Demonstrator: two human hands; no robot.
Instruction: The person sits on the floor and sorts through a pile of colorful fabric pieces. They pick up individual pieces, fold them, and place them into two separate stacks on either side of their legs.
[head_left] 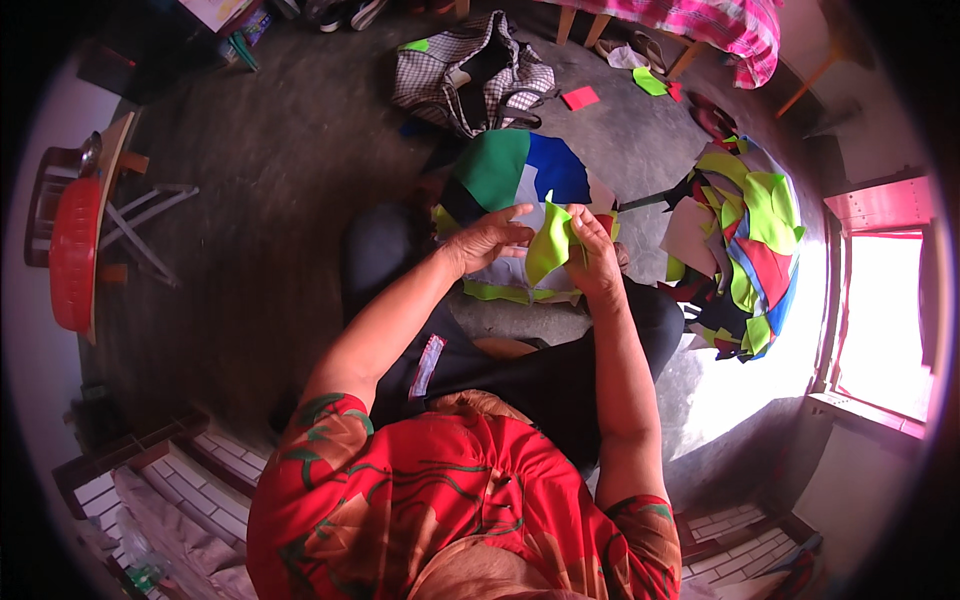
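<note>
My right hand pinches a lime-green fabric piece by its right side, and the piece hangs in a fold. Just left of it is my left hand, its fingers apart and holding nothing I can see. Beneath both hands lies a patchwork cloth of green, blue, black and pale grey pieces, spread before my crossed legs. Its middle is partly hidden by my hands and the lime piece. A small patterned strip rests on my dark trousers.
A heap of coloured fabric scraps lies to the right, by a bright window. Ahead sits an unzipped checked bag, with a red scrap beside it. On the left, a red basin leans near a folding stand.
</note>
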